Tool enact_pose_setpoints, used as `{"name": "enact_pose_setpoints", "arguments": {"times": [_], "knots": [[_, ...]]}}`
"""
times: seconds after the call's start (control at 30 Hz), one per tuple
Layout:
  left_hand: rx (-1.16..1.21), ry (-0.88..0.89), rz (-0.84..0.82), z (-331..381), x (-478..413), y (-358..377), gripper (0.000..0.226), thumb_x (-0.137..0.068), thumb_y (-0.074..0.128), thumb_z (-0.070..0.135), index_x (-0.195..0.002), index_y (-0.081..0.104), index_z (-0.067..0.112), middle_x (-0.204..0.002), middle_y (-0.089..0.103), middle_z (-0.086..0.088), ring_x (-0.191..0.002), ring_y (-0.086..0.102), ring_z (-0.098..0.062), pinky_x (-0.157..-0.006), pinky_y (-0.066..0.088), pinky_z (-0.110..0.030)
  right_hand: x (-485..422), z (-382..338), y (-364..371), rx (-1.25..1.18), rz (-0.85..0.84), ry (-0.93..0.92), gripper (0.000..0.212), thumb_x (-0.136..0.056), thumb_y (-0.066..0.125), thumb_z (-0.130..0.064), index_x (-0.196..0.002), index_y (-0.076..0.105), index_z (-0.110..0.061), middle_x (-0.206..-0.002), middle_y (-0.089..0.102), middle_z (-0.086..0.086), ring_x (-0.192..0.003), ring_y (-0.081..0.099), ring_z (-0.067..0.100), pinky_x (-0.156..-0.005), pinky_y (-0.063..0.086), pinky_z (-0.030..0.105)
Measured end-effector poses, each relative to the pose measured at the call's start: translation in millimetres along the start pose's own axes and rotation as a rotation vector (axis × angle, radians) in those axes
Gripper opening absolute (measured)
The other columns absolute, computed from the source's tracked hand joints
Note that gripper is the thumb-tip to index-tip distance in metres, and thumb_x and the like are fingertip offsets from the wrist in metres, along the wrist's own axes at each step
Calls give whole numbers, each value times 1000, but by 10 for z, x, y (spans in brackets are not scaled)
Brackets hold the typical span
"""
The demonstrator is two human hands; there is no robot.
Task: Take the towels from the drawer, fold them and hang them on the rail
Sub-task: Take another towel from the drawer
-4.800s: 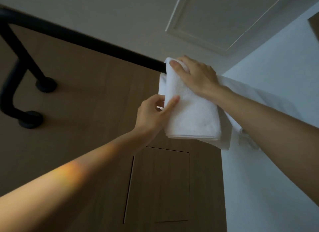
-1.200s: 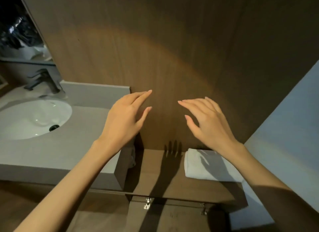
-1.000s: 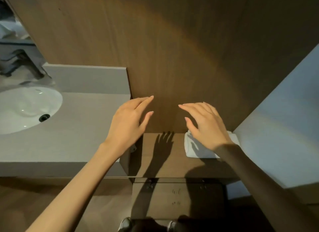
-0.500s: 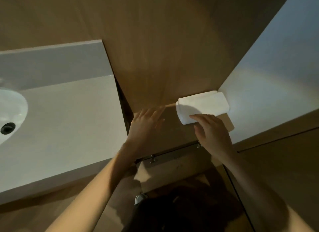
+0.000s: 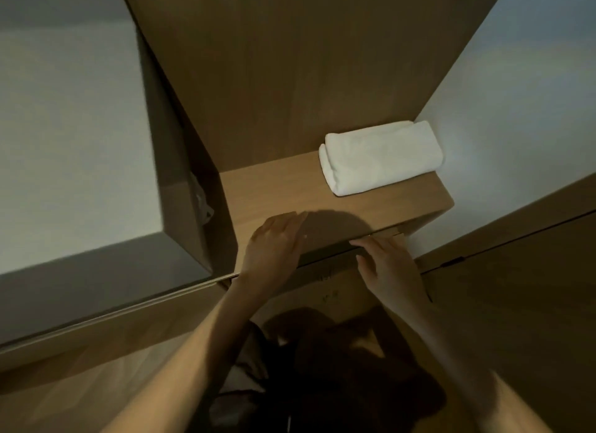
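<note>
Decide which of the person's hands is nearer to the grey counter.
Left. The left hand is over the front of the wooden ledge, just right of the grey counter; the right hand is farther right, at the ledge's front edge.

One towel [image 5: 380, 158] in view. White, soft nap, folded into a thick oblong pad. Two rounded fold layers show at its left end, one stacked on the other; the right end is rounded and closed. It lies flat on the wooden shelf [image 5: 274, 191], long axis left to right, slightly skewed. Position: far right corner of the shelf, right end against the white wall [image 5: 503, 110], rear edge at the wood back panel [image 5: 290, 78].
</note>
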State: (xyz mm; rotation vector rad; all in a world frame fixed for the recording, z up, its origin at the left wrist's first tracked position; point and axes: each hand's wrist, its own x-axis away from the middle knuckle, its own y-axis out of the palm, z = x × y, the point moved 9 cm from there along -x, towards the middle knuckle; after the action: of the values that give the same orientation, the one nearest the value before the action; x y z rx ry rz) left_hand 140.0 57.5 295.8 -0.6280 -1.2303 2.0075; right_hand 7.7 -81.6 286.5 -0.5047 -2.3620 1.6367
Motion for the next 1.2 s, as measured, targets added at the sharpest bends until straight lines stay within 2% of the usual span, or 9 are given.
{"name": "enact_pose_setpoints", "arguments": {"times": [0.2, 0.27, 0.4, 0.6, 0.7, 0.8, 0.9, 1.0, 1.2], "knots": [[-87, -29, -59, -761, -137, 1561, 41, -96, 52, 30, -137, 46, 25, -143, 47, -4, -130, 46, -25, -105, 40, -42, -25, 664, 1520, -19, -14, -19, 32, -95, 55, -23, -127, 59, -21, -122, 62, -4, -116, 56, 13, -102, 43, 33], [-147, -31, -97, -952, -177, 1970, 48, -98, 48, 35, -145, 37, 25, -151, 37, -6, -138, 35, -28, -110, 31, -45, -53, 829, 1967, -18, -11, -48, 30, -95, 55, -22, -125, 60, -21, -120, 63, -3, -114, 57, 13, -100, 47, 36], [-274, -49, -140, -1276, -247, 2553, 57, -99, 36, 48, -152, 16, 36, -160, 15, 0, -147, 13, -29, -117, 17, -49, -143, 1131, 2718, -17, -11, -84, 28, -96, 54, -21, -123, 60, -23, -117, 63, -5, -107, 58, 11, -93, 48, 29], [-390, 18, 87, -1275, -282, 2698, 56, -99, 40, 43, -151, 20, 36, -158, 23, -3, -145, 17, -35, -116, 15, -56, -320, 1582, 3543, -10, -82, -48, 32, -97, 50, -24, -129, 56, -25, -122, 57, -5, -115, 51, 12, -98, 43, 31], [-358, 14, 208, -1202, -200, 2744, 56, -98, 51, 26, -149, 30, 31, -154, 33, -7, -143, 24, -36, -116, 19, -55, -434, 1874, 3758, -4, -117, 10, 32, -97, 50, -24, -129, 56, -21, -125, 57, 0, -119, 50, 17, -100, 43, 36], [-349, 19, 295, -1081, -103, 2872, 77, -84, 66, 4, -149, 31, 24, -153, 35, -8, -142, 26, -35, -116, 20, -53, -605, 2327, 3922, -50, -147, 152, 36, -96, 52, -21, -132, 53, -22, -133, 50, 2, -126, 46, 20, -103, 42, 39], [-333, 8, 380, -962, -98, 2948, 71, -87, 63, 9, -149, 32, 22, -153, 36, -6, -142, 28, -31, -116, 20, -49, -844, 2768, 3933, -121, -54, 266, 40, -94, 55, -15, -134, 52, -16, -146, 38, 7, -136, 37, 25, -111, 36, 42], [-270, 0, 466, -941, -127, 2969, 55, -96, 54, 14, -147, 37, 25, -150, 40, -2, -141, 31, -25, -114, 19, -42, -1104, 3211, 3889, -62, 36, 340, 44, -92, 60, -15, -135, 50, -15, -152, 28, 12, -139, 32, 31, -110, 36, 44], [-251, 4, 559, -998, -131, 2998, 49, -98, 50, 12, -144, 42, 28, -148, 43, 1, -138, 35, -22, -108, 18, -37, -1506, 3777, 4005, -38, 41, 544, 32, -96, 57, -20, -122, 54, -1, -142, 32, 21, -123, 43, 32, -103, 37, 36]]}}
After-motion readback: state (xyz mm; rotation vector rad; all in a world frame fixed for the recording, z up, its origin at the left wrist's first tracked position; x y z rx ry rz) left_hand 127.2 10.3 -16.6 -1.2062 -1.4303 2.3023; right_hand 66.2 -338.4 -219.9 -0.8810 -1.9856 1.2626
